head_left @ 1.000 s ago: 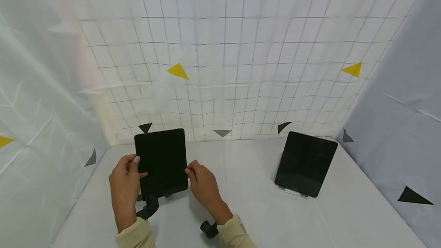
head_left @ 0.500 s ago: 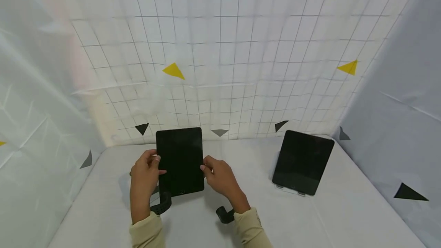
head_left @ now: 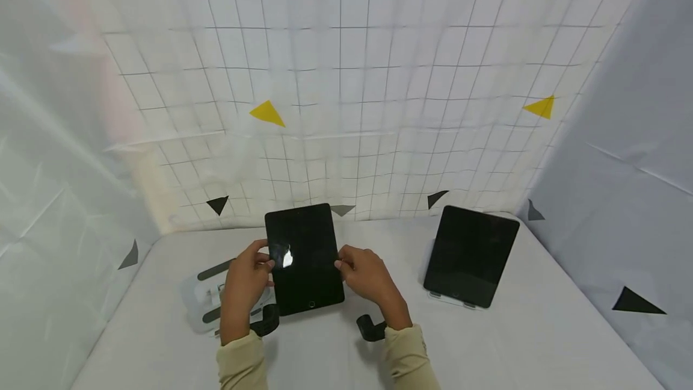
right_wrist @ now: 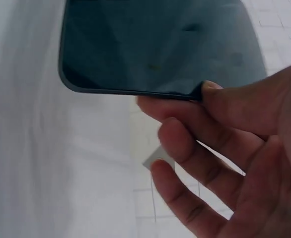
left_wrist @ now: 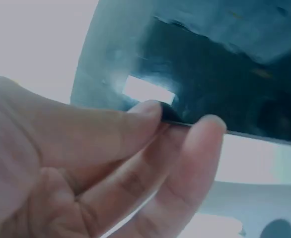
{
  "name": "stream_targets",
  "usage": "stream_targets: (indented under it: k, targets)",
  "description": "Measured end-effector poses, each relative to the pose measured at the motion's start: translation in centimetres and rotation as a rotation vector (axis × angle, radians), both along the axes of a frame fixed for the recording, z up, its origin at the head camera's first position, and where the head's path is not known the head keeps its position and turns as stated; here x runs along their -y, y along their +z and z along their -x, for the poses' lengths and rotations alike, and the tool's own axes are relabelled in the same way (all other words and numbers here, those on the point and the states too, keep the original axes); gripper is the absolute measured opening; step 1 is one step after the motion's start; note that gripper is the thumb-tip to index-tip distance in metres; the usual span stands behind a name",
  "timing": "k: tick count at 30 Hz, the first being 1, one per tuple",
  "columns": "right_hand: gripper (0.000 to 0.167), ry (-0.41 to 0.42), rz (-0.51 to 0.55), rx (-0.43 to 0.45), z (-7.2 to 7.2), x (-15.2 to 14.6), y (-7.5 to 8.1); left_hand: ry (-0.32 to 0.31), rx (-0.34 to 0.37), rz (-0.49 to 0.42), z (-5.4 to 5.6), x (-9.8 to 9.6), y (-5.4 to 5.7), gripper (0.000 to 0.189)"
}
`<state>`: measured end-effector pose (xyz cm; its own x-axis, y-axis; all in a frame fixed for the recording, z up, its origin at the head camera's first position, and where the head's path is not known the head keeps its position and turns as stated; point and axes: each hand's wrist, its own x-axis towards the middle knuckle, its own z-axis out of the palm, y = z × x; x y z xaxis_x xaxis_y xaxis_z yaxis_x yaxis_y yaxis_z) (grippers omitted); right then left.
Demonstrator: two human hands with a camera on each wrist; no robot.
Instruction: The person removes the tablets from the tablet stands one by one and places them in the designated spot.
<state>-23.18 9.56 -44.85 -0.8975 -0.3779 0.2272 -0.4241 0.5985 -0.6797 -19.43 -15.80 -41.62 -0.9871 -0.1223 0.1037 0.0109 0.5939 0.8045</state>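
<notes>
A black tablet (head_left: 305, 269) with a round home button is held up between both hands, its screen toward me and a bright reflection on it. My left hand (head_left: 246, 284) pinches its left edge, thumb on the screen side and fingers behind, as the left wrist view shows on the tablet (left_wrist: 210, 74). My right hand (head_left: 370, 275) pinches the opposite edge between thumb and index finger; the other fingers are loosely bent below the tablet (right_wrist: 155, 54) in the right wrist view. Left of it lies a pale stand (head_left: 197, 297) with dark grey pads, partly hidden by my left hand.
A second black tablet (head_left: 471, 257) leans on a clear-edged stand (head_left: 452, 300) at the right of the white table (head_left: 487, 354). White gridded sheeting (head_left: 357, 107) rises behind the table, and plain sheeting hangs at both sides.
Both hands have carried the tablet rightward, away from the pale stand, which has come into view at left. The tablet now tilts slightly. The second tablet stays on its stand.
</notes>
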Motion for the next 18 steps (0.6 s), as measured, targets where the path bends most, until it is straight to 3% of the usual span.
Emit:
stream_targets:
  k: [11,18]
  targets:
    - [0.010,0.078,-0.024,0.126,0.5,-2.0,-0.6,-0.037,0.127,0.007,1.2,-1.4,-1.6,0.039]
    - [0.009,0.061,-0.075,0.195,0.5,-2.5,-0.8,-0.097,0.172,0.022,1.6,-2.1,-2.2,0.036]
